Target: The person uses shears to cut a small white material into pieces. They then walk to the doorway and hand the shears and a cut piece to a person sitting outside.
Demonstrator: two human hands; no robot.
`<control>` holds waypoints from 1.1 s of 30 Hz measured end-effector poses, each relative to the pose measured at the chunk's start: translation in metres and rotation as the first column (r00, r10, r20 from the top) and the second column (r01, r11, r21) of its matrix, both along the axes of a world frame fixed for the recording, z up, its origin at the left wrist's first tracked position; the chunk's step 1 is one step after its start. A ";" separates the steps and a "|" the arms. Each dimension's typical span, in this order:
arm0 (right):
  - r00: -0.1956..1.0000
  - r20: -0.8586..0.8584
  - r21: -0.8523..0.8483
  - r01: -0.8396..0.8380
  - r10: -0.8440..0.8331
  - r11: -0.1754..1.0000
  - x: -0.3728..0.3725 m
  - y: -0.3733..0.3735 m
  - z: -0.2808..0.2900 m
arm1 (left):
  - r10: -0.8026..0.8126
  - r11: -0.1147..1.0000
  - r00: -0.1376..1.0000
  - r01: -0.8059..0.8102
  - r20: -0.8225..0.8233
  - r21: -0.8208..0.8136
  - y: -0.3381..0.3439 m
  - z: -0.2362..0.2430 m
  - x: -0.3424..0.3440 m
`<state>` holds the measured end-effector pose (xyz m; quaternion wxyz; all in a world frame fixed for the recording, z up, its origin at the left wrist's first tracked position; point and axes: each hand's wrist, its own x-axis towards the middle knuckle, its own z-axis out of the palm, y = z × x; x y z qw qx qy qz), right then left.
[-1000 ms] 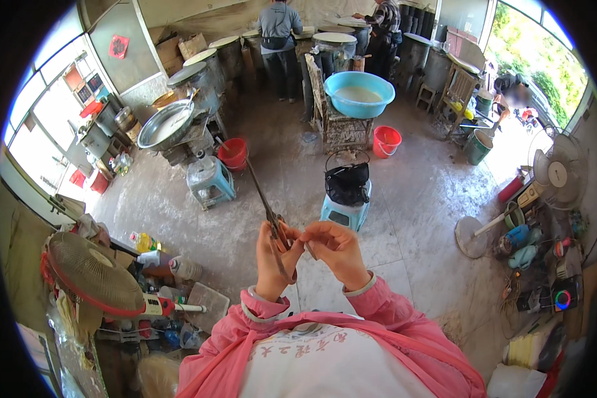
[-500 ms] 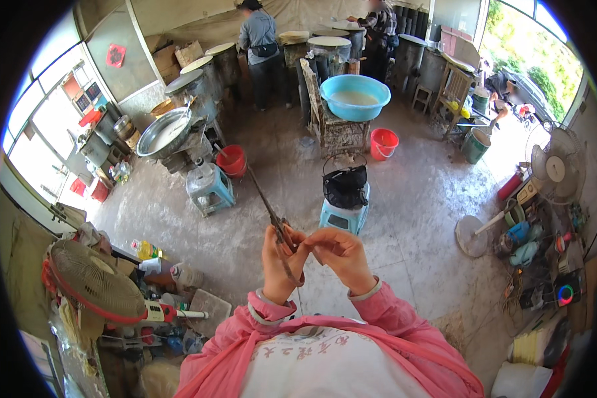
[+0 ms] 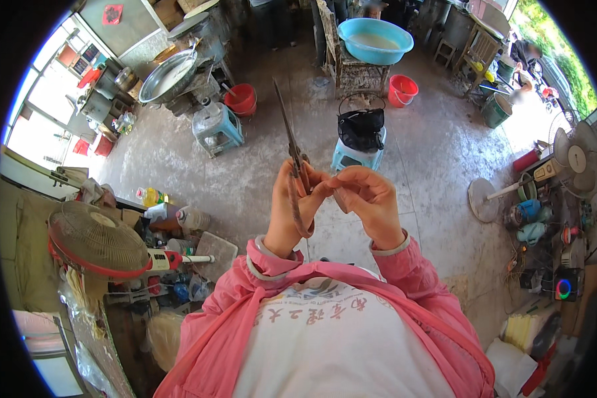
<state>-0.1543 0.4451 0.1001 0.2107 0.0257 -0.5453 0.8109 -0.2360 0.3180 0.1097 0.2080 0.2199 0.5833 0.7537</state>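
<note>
Dark metal scissors (image 3: 294,147) were in the L hand (image 3: 286,213), mid-air in front of the body, over the tiled floor (image 3: 262,149). L fingers were curled round the handles, w/ one rusty handle lying along the wrist side & the blades pointing up & away; couldn't tell if blades were apart. R hand (image 3: 373,204): thumb & index pinched closed, tips against the L fingertips; couldn't tell what, if anything, was btwn them. Both cuffs were pink.

Beyond the hands, a black bag (image 3: 361,130) sat on a blue stool (image 3: 355,159), reaching the top's R edge. Further off, a light-blue basin (image 3: 379,56) w/ whitish liquid stood on a wooden chair (image 3: 359,78), overhanging the seat's R edge. Red bucket (image 3: 400,93) was on the floor, just beside the chair's R side. Pedestal fan (image 3: 99,240) stood nr the floor's L edge.
</note>
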 end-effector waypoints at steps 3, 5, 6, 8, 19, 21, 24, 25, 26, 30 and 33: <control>1.000 0.013 0.008 0.004 -0.005 1.000 -0.002 0.000 -0.001 | 0.004 1.000 1.000 -0.004 -0.006 -0.004 -0.002 0.002 0.000; 1.000 0.019 0.023 0.012 -0.013 1.000 -0.003 0.000 0.000 | 0.010 1.000 1.000 -0.010 -0.004 0.009 -0.003 0.003 0.000; 1.000 0.022 0.037 0.019 -0.020 0.999 -0.004 0.000 0.001 | 0.011 1.000 1.000 -0.012 0.002 0.024 -0.003 0.003 0.000; 0.999 0.030 0.065 0.026 -0.028 0.998 -0.004 0.002 0.001 | -0.002 1.000 1.000 0.002 0.016 0.022 -0.004 0.003 -0.001; 0.993 -0.002 0.282 0.112 -0.116 0.953 -0.007 0.003 0.004 | -0.042 0.999 0.998 0.041 -0.049 -0.032 -0.001 0.012 -0.007; 0.993 -0.016 0.297 0.114 -0.114 0.948 -0.008 0.003 0.003 | -0.049 0.999 0.997 0.047 -0.053 -0.027 -0.002 0.010 -0.009; 0.994 -0.009 0.297 0.107 -0.109 0.949 -0.008 0.003 0.002 | -0.080 0.996 0.996 0.078 -0.037 -0.048 -0.005 0.010 -0.012; 0.994 -0.003 0.294 0.103 -0.107 0.950 -0.008 0.003 0.002 | -0.094 0.994 0.995 0.092 -0.027 -0.060 -0.005 0.010 -0.013; 0.995 0.002 0.293 0.099 -0.104 0.951 -0.008 0.003 0.003 | -0.084 0.996 0.996 0.084 -0.014 0.000 -0.004 0.009 -0.013; 0.994 -0.007 0.299 0.110 -0.113 0.948 -0.009 0.003 0.000 | -0.083 0.985 0.997 0.082 0.002 0.151 0.000 0.009 -0.010; 0.994 0.004 0.276 0.103 -0.109 0.956 -0.008 0.001 0.000 | -0.116 0.978 0.993 0.118 -0.021 0.174 -0.001 0.006 -0.012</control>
